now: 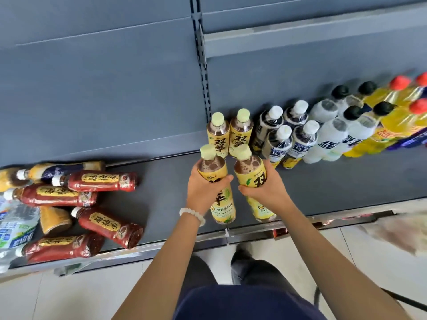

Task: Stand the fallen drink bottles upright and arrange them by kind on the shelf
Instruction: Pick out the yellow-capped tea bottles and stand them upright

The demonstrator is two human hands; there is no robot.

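In the head view, a yellow-label tea bottle [213,179] is gripped around its upper body by the left hand [203,188], and a second one [250,174] by the right hand [265,188], fingers curled round each. Both are held upright above the shelf [161,199], just in front of two matching standing bottles [228,132]. They should be lowered squarely, bases flat, labels outward, closing a second row. Red-label bottles [92,204] lie fallen at left.
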